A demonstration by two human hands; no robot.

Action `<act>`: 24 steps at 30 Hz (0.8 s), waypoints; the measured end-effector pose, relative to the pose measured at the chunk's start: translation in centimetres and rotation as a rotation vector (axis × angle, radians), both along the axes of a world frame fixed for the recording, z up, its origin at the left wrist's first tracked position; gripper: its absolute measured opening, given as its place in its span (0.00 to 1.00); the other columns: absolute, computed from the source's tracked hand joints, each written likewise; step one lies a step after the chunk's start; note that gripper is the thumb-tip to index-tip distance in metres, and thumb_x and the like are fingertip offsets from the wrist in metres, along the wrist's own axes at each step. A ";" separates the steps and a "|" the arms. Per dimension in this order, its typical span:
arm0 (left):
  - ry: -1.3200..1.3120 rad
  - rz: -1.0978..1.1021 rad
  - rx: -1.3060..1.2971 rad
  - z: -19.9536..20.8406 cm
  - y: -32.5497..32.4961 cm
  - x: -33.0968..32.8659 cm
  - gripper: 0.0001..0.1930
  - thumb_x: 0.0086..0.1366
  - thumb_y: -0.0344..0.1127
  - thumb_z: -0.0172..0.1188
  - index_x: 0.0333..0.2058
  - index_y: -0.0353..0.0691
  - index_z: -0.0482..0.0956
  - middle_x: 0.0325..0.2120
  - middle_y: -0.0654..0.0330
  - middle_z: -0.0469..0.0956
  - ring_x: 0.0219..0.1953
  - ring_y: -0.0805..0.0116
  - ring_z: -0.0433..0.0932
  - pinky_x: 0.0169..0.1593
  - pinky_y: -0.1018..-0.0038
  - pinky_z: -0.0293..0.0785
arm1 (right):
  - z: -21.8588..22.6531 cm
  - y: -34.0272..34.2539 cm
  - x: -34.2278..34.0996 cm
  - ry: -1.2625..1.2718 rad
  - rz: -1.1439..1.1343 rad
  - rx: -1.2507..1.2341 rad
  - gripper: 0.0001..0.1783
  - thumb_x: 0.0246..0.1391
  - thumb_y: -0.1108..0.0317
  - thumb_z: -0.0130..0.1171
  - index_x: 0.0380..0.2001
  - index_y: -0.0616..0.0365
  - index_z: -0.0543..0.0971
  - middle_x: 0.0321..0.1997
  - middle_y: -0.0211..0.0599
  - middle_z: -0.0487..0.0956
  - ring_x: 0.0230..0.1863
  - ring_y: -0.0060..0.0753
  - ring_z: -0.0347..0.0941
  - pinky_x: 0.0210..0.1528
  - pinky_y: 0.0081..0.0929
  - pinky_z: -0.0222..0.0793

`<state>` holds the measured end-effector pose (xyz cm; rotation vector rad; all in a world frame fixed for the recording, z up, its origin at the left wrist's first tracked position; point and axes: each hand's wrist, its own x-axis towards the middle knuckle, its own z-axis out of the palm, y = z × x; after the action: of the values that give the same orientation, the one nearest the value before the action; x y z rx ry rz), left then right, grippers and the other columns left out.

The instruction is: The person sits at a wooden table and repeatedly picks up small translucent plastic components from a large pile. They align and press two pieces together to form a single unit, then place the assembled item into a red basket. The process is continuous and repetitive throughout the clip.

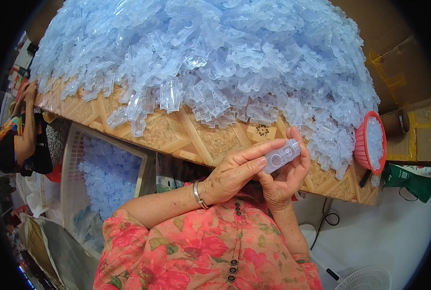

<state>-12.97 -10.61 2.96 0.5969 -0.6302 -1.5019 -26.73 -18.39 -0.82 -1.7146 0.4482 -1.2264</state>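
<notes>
Over the table's near edge, a small translucent plastic casing (280, 156) with round openings is held between my two hands. My left hand (242, 169), with a silver bracelet at the wrist, pinches its near end between thumb and fingers. Curled around the far side and end of the casing is my right hand (289, 178), partly hidden behind it. A huge heap of similar clear, bluish plastic pieces (215, 53) covers most of the patterned table (176, 135). Loose pieces from the heap lie just beyond my hands.
A red basket (362, 140) of small clear pieces stands at the table's right end, near a dark green bag (409, 181). Left of me, a large pale crate (75, 169) holds more pieces. Another person (24, 130) sits at the far left. A fan (367, 279) is at lower right.
</notes>
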 end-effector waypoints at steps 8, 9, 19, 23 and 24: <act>-0.476 0.112 -0.191 0.2 -0.1 1.0 0.28 0.71 0.29 0.57 0.69 0.36 0.65 0.65 0.58 0.70 0.63 0.70 0.71 0.64 0.70 0.69 | 0.1 0.3 0.3 0.036 -0.050 0.043 0.55 0.46 0.63 0.80 0.68 0.57 0.52 0.74 0.66 0.56 0.74 0.54 0.58 0.73 0.46 0.59; -0.590 0.132 -0.201 0.4 -0.1 1.1 0.29 0.69 0.28 0.59 0.68 0.36 0.66 0.64 0.57 0.72 0.61 0.69 0.73 0.63 0.69 0.70 | -0.1 0.4 0.4 0.041 -0.058 0.043 0.55 0.47 0.64 0.79 0.69 0.58 0.52 0.74 0.65 0.56 0.74 0.54 0.59 0.73 0.46 0.60; -1.298 0.426 -0.432 -0.2 -1.8 3.1 0.26 0.60 0.26 0.65 0.58 0.35 0.76 0.47 0.49 0.82 0.50 0.47 0.80 0.55 0.61 0.75 | 2.6 -1.6 -2.2 0.545 -0.070 -0.135 0.40 0.48 0.76 0.71 0.65 0.62 0.66 0.63 0.50 0.74 0.62 0.49 0.73 0.61 0.39 0.70; -1.297 0.416 -0.402 -1.4 -1.9 2.3 0.24 0.59 0.25 0.65 0.56 0.35 0.76 0.45 0.49 0.82 0.48 0.45 0.80 0.55 0.59 0.75 | 3.0 -2.6 -2.9 0.612 -0.086 -0.205 0.28 0.49 0.76 0.69 0.55 0.62 0.77 0.53 0.47 0.80 0.55 0.49 0.76 0.55 0.40 0.72; -1.304 0.407 -0.382 -1.5 -2.0 2.2 0.24 0.59 0.25 0.65 0.56 0.35 0.76 0.45 0.48 0.82 0.47 0.45 0.81 0.55 0.59 0.75 | 3.0 -2.7 -3.0 0.615 -0.085 -0.212 0.27 0.48 0.75 0.70 0.54 0.62 0.77 0.52 0.47 0.80 0.53 0.50 0.76 0.54 0.40 0.72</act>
<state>-10.75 -12.59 1.44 1.2920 -1.6103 -0.4225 -29.75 -21.13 2.22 -2.2746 0.7795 -0.8010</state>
